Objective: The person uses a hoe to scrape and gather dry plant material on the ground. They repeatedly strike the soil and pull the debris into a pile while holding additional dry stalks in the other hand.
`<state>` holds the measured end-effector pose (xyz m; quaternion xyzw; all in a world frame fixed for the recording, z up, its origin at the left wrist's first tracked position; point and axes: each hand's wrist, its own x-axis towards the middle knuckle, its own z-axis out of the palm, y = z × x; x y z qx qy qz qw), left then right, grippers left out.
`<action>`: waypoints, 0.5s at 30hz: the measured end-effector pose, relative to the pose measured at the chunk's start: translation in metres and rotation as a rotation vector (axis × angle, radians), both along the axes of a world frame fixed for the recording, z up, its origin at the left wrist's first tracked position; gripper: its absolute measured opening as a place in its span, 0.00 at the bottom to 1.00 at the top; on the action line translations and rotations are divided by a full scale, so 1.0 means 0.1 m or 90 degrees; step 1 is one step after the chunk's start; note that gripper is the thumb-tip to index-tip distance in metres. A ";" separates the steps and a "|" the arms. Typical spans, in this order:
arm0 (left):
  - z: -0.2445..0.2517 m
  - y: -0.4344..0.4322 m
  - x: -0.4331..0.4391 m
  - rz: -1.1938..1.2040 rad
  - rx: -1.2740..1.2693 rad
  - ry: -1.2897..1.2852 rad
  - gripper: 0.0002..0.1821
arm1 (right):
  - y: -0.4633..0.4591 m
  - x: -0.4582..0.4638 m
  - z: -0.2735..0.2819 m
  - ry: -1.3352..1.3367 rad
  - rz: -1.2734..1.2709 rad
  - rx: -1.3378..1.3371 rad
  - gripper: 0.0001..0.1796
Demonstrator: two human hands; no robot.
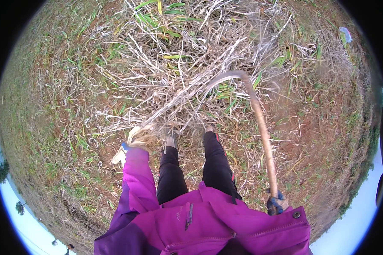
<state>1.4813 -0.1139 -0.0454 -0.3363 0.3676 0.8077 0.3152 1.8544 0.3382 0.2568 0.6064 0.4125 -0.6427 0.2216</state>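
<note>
My right hand (277, 204), in a blue and grey glove, is closed around the lower end of the wooden handle of a sickle (264, 137). The curved metal blade (225, 76) reaches left over dry stalks (191, 84) in front of my feet. My left hand (125, 146) is mostly hidden by the purple sleeve; only a bit of blue glove shows. Pale dry husks or leaves (137, 134) stick out beside it, and whether the fingers grip them cannot be seen.
Dry stalks, green grass and reddish soil (289, 140) surround my shoes and black trousers (217, 159). A clear plastic item (345, 34) lies at the upper right. Trees (2, 170) stand at the far left edge.
</note>
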 end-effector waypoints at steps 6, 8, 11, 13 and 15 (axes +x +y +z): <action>-0.28 0.43 -0.20 0.223 -0.167 -0.200 0.35 | 0.39 -0.31 0.22 0.022 -0.052 0.060 0.32; -0.30 0.46 -0.24 0.148 -0.162 -0.169 0.30 | 0.43 -0.60 0.11 0.021 0.040 0.157 0.32; -0.18 0.60 -0.13 0.116 -0.127 -0.135 0.17 | 0.53 -1.16 -0.25 -0.040 0.286 0.346 0.35; -0.04 0.74 -0.06 0.067 -0.077 -0.150 0.14 | 0.61 -1.60 -0.51 0.009 0.459 0.448 0.38; 0.14 0.86 0.09 0.001 -0.086 -0.174 0.15 | 0.68 -2.07 -0.80 -0.023 0.564 0.434 0.39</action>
